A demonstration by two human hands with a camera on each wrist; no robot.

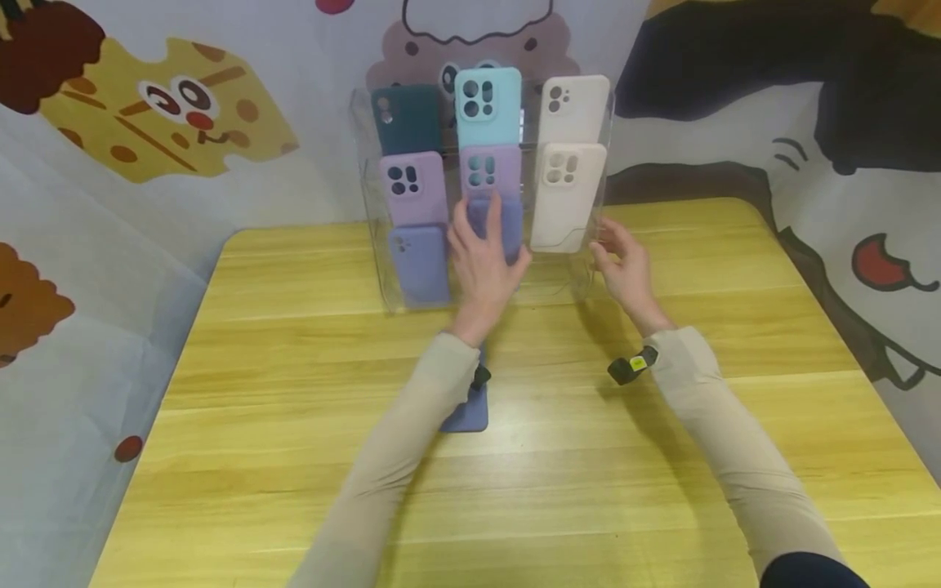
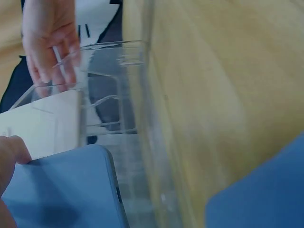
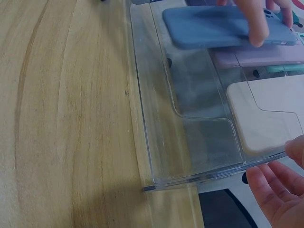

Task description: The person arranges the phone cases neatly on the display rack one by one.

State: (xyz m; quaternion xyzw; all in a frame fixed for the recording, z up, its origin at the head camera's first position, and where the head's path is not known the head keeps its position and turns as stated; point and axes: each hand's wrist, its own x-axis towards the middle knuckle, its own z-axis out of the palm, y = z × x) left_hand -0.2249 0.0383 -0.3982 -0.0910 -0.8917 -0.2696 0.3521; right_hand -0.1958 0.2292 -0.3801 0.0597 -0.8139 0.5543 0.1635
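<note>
In the head view, my left hand [image 1: 481, 269] holds a periwinkle-blue phone case [image 1: 507, 229] by its edges, at the low middle slot of a clear display stand [image 1: 371, 204]. In the left wrist view this case [image 2: 66, 187] looks plain, with a fingertip on its edge. My right hand [image 1: 625, 265] is at the stand's right side. From the right wrist, its thumb and fingers [image 3: 268, 190] lie on either side of the clear side wall. Just inside that wall stands a cream phone case [image 1: 569, 196]. A lilac case [image 1: 488, 167] stands behind the blue one.
The stand also carries a dark green case [image 1: 412, 122], a turquoise case [image 1: 488, 90], a white case [image 1: 577, 102], a lilac case [image 1: 419, 184] and a blue case [image 1: 419, 269]. Under my left forearm another blue case [image 1: 469, 416] lies on the wooden table [image 1: 559, 490]. Patterned cloth hangs behind.
</note>
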